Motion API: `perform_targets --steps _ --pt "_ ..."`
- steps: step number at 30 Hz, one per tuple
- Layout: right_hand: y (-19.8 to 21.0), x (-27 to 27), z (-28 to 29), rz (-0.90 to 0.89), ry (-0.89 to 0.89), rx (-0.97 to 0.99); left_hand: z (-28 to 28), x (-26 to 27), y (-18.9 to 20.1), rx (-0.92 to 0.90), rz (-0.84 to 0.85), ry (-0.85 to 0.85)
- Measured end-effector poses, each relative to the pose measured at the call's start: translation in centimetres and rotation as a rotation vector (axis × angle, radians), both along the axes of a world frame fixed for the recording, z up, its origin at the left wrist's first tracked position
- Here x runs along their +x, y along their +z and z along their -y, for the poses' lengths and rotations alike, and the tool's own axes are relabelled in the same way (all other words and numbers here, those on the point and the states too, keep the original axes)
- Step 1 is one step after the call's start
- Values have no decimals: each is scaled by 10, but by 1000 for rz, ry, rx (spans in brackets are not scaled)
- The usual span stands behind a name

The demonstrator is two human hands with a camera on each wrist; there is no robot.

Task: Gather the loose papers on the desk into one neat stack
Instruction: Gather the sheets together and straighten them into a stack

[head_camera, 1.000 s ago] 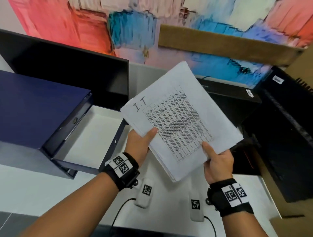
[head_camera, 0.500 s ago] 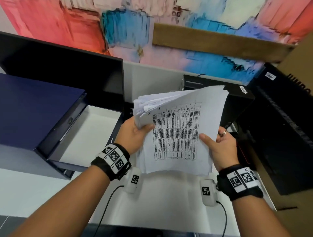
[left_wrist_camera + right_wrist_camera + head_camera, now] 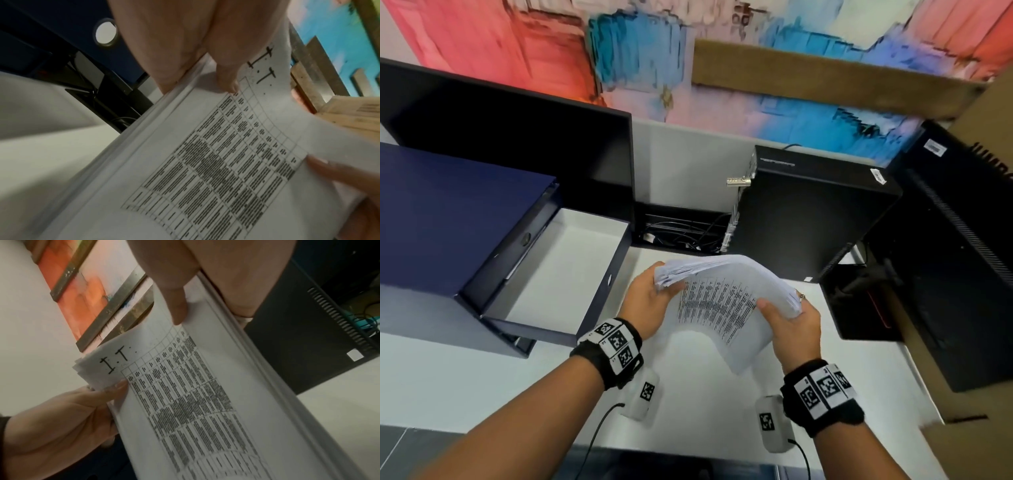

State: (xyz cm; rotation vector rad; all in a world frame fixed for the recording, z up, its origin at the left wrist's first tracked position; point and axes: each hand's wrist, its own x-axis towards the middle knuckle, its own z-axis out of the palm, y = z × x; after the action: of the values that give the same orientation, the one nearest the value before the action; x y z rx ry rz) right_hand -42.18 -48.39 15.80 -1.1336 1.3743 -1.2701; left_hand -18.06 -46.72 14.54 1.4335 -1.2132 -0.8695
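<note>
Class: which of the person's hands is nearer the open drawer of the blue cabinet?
Left. The left hand grips the paper stack just right of the open drawer; the right hand grips the stack's far side.

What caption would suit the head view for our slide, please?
Both hands, left and right, hold a bowed paper stack above the desk.

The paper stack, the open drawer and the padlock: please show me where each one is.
paper stack [image 3: 722,305], head view, on the printed table of the top sheet.
open drawer [image 3: 571,267], head view, on its white inner bottom.
padlock [image 3: 738,181], head view, on its metal body.
</note>
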Motion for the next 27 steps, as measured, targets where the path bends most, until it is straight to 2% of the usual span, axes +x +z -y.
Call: perform_targets --steps 3,7,11,13,15,18,22,27 --pt "8 0 0 27 -21 -20 -2 1 10 -8 -117 -1" --pt "18 0 -1 -26 -13 -116 -6 -3 18 -42 -202 -35" --pt "27 6 2 -76 -46 -201 4 -15 39 -156 -101 123" --pt "29 8 2 -92 -74 -210 8 -19 45 -162 -14 193" --pt "28 9 4 -104 -98 -219 9 -21 47 -151 -22 236" --pt "26 10 7 -113 -117 -228 10 -21 46 -169 -47 206" --pt "23 9 11 -98 -119 -204 12 -15 47 -201 93 167" --pt "25 9 8 -64 -112 -224 17 -12 49 -104 45 182"
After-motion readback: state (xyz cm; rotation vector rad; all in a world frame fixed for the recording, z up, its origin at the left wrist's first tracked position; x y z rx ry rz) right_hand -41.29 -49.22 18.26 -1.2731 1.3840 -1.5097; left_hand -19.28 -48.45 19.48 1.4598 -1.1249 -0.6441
